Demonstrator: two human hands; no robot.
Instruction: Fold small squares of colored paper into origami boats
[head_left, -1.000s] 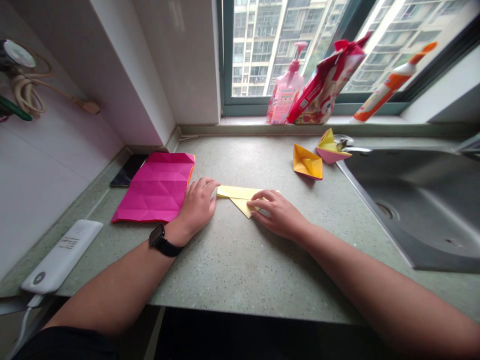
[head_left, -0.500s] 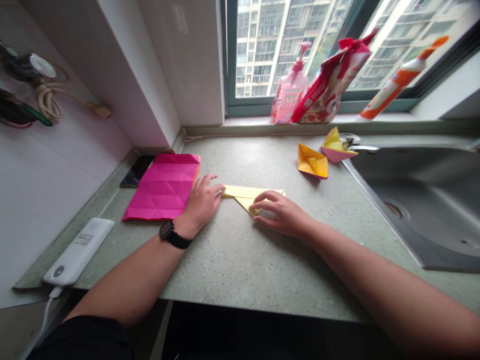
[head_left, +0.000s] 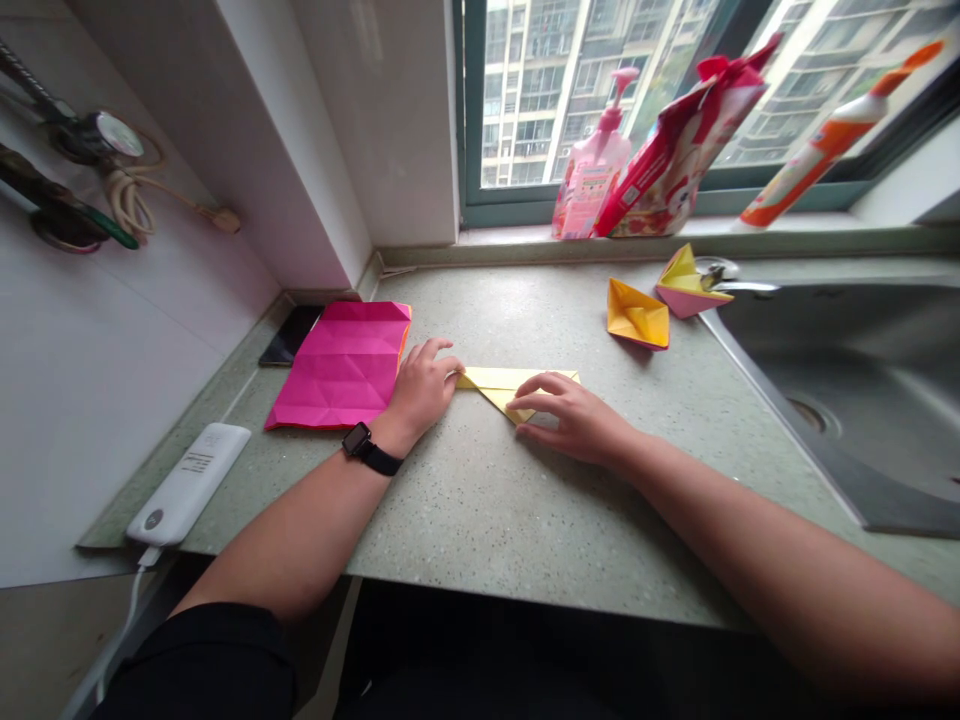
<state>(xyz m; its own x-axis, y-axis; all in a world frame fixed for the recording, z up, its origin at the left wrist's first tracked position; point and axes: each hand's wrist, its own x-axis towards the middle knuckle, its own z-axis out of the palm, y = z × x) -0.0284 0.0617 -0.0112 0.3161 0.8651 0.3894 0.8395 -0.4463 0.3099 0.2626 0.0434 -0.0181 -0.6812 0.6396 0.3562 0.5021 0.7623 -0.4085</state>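
A folded yellow paper (head_left: 501, 382) lies flat on the speckled counter (head_left: 525, 500), shaped like a downward triangle. My left hand (head_left: 421, 387), with a black watch on its wrist, presses its fingertips on the paper's left corner. My right hand (head_left: 571, 417) rests over the paper's right half, fingers stretched flat along the fold. Both hands hold the sheet down on the counter.
A creased pink sheet (head_left: 343, 363) lies left of my hands, with a dark phone (head_left: 292, 334) behind it and a white power bank (head_left: 187, 483) at the counter's left edge. Two folded paper boats (head_left: 638, 314) sit by the steel sink (head_left: 847, 390). Bottles and a red bag (head_left: 675, 140) stand on the windowsill.
My hands stay on the yellow paper almost unmoved; the camera has shifted, sliding the whole scene a little to the right in the picture.
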